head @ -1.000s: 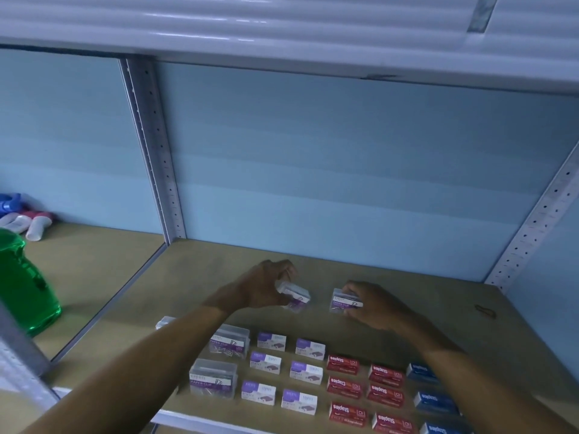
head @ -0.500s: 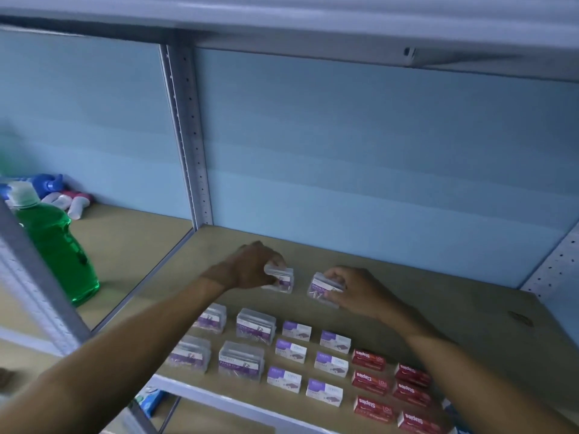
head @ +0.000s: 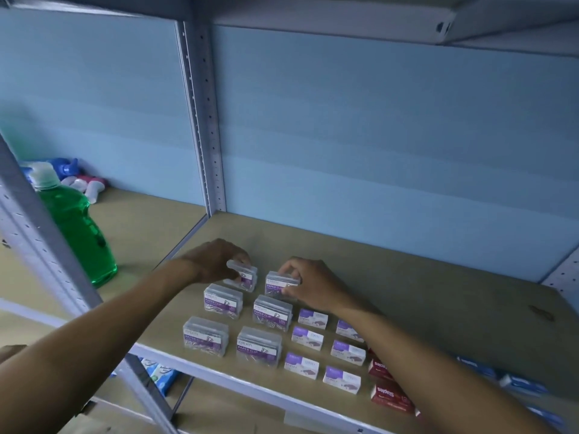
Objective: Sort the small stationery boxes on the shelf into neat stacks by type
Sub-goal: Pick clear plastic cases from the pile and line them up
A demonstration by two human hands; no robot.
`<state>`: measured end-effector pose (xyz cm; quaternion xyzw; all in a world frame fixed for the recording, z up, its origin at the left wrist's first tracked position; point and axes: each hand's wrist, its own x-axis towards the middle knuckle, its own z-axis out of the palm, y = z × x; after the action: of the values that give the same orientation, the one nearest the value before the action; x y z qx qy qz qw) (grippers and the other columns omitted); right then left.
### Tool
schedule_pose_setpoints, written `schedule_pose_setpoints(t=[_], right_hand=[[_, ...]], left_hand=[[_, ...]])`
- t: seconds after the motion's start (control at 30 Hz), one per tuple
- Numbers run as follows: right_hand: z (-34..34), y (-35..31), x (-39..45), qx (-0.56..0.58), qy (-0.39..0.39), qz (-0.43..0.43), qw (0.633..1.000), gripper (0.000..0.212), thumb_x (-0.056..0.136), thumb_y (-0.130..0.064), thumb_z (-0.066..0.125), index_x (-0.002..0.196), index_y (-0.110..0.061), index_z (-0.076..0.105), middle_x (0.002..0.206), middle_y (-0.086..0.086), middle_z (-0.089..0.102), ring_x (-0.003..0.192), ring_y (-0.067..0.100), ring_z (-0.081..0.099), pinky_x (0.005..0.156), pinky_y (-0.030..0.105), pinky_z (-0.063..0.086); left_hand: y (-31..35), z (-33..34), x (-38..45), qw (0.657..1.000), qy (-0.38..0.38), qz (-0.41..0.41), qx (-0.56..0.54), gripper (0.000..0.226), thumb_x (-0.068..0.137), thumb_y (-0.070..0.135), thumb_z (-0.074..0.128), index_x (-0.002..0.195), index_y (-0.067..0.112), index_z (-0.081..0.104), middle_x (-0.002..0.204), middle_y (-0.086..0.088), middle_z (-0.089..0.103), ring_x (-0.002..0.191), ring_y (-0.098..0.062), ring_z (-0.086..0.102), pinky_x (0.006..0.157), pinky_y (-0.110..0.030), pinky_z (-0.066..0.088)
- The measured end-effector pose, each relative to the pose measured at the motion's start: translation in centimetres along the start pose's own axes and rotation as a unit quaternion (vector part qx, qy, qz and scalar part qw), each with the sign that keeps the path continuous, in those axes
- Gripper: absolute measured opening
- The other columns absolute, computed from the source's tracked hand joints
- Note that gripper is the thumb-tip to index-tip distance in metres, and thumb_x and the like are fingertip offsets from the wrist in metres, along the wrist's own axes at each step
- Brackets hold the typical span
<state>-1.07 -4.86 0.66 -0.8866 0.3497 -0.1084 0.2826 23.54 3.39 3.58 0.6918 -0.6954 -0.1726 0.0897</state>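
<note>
Clear plastic paper clip boxes with purple labels stand in two columns on the wooden shelf. My left hand grips the rear left paper clip box, which is tilted. My right hand holds the rear right paper clip box, resting on the shelf. In front of them lie several more clear boxes. To their right sit small white-and-purple boxes, then red staples boxes, partly hidden by my right forearm, and blue boxes at the far right.
A green liquid bottle stands in the left bay, behind a grey upright post. Small blue, pink and white items lie at the back left. A perforated upright divides the bays. Packets sit on the shelf below.
Both hands have lowered their clear boxes toward the shelf behind the two columns. The camera has swung left and down, bringing more clear boxes and the green bottle into view.
</note>
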Motion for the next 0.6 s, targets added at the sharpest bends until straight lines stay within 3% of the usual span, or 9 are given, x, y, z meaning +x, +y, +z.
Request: schedule_pose_setpoints(t=[0.37,0.6], right_hand=[[0.6,0.3,-0.1,-0.017,0.015,0.005,1.000,0.030,0.086,-0.032,0.077,0.113,-0.028,0.066,0.111,-0.002,0.071,0.090,0.013,0.066,0.079,0.035,0.056],[-0.8,0.4,-1.2,0.020,0.015,-0.001,1.000,0.041,0.088,-0.033,0.076,0.126,-0.026,0.062,0.120,-0.004,0.068,0.096,0.006,0.064,0.081,0.023,0.050]], left_hand=[[-0.2,0.2,-0.1,1.000,0.008,-0.015,-0.023,0.032,0.085,0.019,0.074,0.116,0.027,0.070,0.122,0.006,0.069,0.110,-0.015,0.062,0.092,-0.030,0.049],[0.1,-0.2,-0.3,1.000,0.012,-0.016,0.005,0.039,0.083,0.024,0.077,0.120,0.030,0.067,0.127,0.008,0.064,0.117,-0.015,0.058,0.100,-0.035,0.048]])
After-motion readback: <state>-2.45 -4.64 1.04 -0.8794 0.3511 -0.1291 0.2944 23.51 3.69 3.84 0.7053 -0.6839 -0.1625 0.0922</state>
